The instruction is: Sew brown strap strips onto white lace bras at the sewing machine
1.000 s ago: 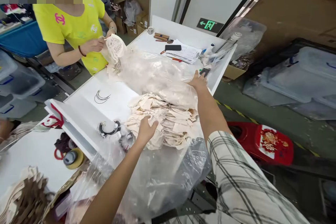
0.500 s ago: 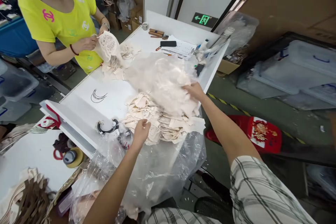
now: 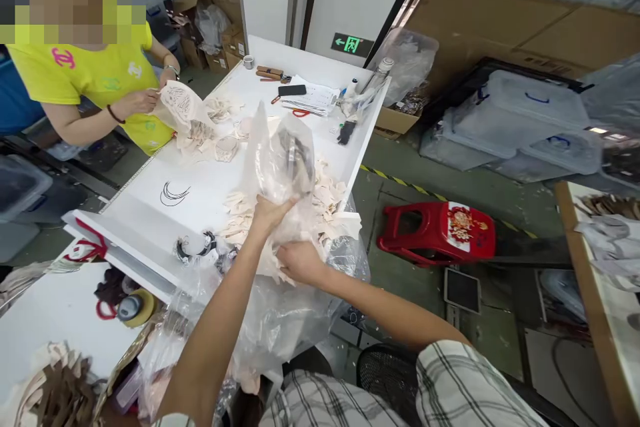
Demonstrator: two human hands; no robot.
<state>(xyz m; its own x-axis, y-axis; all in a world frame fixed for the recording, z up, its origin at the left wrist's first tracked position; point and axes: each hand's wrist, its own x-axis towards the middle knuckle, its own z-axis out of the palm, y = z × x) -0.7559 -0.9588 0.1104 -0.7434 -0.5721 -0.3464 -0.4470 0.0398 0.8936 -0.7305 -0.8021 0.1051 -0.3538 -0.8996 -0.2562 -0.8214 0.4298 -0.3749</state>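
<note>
A clear plastic bag [image 3: 260, 167] stands bunched up over the table in front of me. My left hand [image 3: 270, 217] is closed on its near side, thumb pointing right. Lower and to the right, my right hand [image 3: 303, 262] is closed on the gathered lower part of the same bag; its fingertips are partly hidden. Beneath and around the bag lie stacked cream fabric pieces [image 3: 330, 197]. Another large clear plastic sheet [image 3: 280, 313] hangs over the table's near edge below my hands.
Across the white table [image 3: 210, 177], a person in a yellow shirt [image 3: 95, 90] holds cream fabric [image 3: 183, 107]. A phone [image 3: 292, 90] lies on papers, with red scissors [image 3: 301, 113] beside them. Black curved wires [image 3: 175, 195] lie left. A red stool [image 3: 435, 233] stands on the floor to the right.
My right hand has drawn the bag toward me off the far part of the pile, and the bag is now bunched upright. My left hand has moved from the fabric onto the bag.
</note>
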